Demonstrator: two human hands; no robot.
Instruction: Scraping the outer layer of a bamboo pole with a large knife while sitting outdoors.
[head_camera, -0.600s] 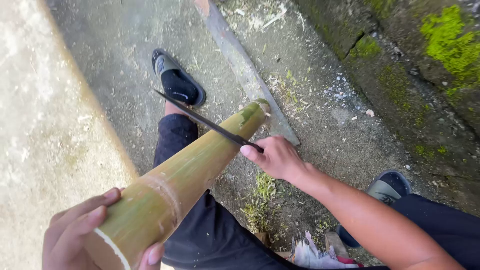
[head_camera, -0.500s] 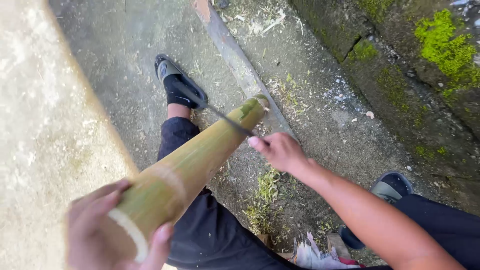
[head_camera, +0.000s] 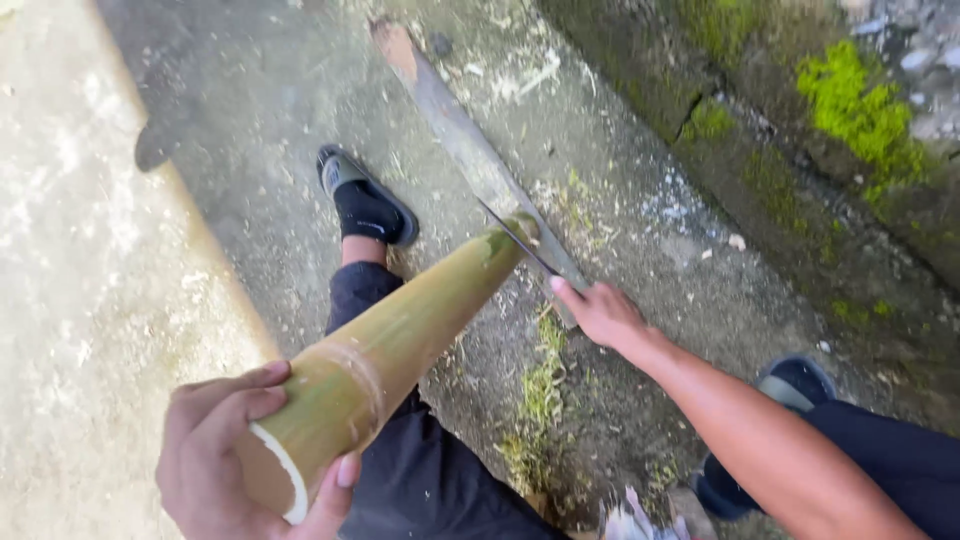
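My left hand (head_camera: 240, 450) grips the thick cut end of a long green-yellow bamboo pole (head_camera: 400, 335) that slants away from me, with its far tip down by the ground. My right hand (head_camera: 600, 312) holds a dark knife (head_camera: 515, 238) whose thin blade lies against the pole's far end. The pole crosses over my left leg in dark trousers (head_camera: 430, 480).
My feet in dark slip-on shoes (head_camera: 365, 200) (head_camera: 795, 382) rest on rough concrete. A long flat plank (head_camera: 470, 140) lies on the ground beyond the pole. A mossy kerb (head_camera: 800, 150) runs along the right, and a pale concrete slab (head_camera: 90, 300) fills the left.
My right hand has pushed the knife along the pole toward its far tip. The blade, earlier across the middle of the pole, now lies at the end.
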